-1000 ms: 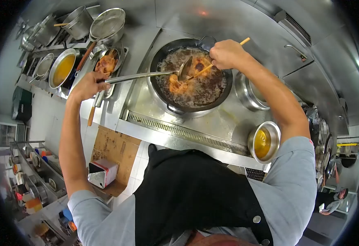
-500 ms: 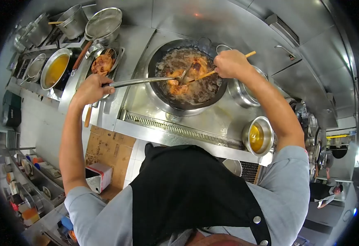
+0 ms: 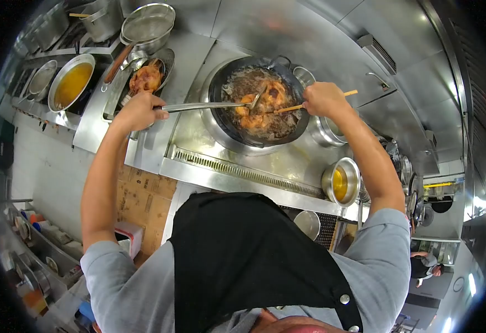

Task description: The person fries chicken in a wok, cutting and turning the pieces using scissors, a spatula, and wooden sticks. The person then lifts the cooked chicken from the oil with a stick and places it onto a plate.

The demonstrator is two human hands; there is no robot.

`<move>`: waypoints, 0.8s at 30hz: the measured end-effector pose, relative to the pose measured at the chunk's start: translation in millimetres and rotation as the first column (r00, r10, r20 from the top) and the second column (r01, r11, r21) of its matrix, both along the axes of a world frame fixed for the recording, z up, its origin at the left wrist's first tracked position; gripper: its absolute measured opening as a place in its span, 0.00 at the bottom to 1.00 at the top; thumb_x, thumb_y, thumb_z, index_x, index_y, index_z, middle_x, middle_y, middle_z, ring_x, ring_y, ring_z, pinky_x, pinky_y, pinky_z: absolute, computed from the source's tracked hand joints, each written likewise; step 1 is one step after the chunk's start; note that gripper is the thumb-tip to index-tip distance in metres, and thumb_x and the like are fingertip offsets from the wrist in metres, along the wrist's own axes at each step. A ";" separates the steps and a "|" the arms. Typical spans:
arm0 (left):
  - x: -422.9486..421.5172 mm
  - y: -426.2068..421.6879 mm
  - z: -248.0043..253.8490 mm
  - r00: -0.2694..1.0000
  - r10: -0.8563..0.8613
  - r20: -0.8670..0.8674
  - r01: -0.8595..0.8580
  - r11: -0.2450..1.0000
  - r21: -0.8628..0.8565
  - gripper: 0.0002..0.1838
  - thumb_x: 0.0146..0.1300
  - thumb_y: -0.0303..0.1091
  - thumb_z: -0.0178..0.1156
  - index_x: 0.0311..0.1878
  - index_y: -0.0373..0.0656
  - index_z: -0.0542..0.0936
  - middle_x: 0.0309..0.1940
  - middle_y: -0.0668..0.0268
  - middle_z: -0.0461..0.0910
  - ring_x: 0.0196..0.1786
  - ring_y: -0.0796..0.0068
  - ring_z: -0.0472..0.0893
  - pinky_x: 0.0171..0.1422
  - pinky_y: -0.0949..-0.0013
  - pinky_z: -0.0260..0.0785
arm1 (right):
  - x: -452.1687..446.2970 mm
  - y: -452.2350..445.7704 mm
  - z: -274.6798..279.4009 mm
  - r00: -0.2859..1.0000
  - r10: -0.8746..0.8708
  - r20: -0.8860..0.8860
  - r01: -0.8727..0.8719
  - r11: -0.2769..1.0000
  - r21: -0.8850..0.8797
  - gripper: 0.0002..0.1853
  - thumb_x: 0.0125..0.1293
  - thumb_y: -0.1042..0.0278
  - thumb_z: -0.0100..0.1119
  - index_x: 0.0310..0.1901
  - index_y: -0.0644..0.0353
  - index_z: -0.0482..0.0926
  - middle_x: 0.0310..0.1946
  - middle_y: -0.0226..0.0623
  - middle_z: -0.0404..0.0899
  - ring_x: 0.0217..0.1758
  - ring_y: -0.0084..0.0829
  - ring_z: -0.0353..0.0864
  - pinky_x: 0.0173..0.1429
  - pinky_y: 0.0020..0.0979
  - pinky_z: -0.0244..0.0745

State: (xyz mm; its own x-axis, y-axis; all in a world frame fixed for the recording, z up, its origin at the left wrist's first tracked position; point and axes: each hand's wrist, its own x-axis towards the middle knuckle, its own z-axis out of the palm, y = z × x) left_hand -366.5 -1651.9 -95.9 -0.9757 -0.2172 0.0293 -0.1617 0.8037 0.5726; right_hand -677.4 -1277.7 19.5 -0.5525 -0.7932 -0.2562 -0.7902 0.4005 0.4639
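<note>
My left hand (image 3: 137, 112) is closed around the long metal handle of a ladle (image 3: 207, 106). The ladle's head lies against browned, whole-looking poultry (image 3: 275, 93) in a dark wok (image 3: 219, 117) of bubbling oil. From the other side, my right hand (image 3: 325, 100) grips a long wooden chopstick (image 3: 349, 93); whether it is one or a pair I cannot tell. Its lower end touches or nearly touches the poultry, while the upper end sticks out past my fist. Beyond my left hand, another browned piece of poultry (image 3: 145, 79) rests in a metal tray.
A wooden-handled strainer (image 3: 148, 23) sits on a pot at the back left, near a pan of yellow oil (image 3: 74, 83). Right of the wok stand a metal pot (image 3: 329, 133) and a bowl with yellow oil (image 3: 340, 183). Another person (image 3: 427, 266) is far right.
The camera view has shifted slightly, with the wok a little farther right. Both hands keep their grips; the ladle and chopstick remain at the poultry.
</note>
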 end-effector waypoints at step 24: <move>-15.5 -16.1 9.5 0.996 -0.025 0.086 0.022 0.999 0.033 0.20 0.64 0.41 0.72 0.50 0.33 0.87 0.35 0.44 0.85 0.41 0.48 0.85 0.51 0.54 0.73 | 124.3 78.6 -91.4 0.901 -0.408 0.145 0.432 0.823 -0.369 0.08 0.66 0.70 0.58 0.39 0.61 0.86 0.35 0.56 0.87 0.41 0.56 0.90 0.45 0.55 0.84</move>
State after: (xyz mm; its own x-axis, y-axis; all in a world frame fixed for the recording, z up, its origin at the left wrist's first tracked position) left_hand -382.1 -1668.0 -86.5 -0.9790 -0.1940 -0.0620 -0.1933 0.7893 0.5829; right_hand -553.0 -1199.1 -71.9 -0.8486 -0.5285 -0.0227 -0.5247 0.8355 0.1634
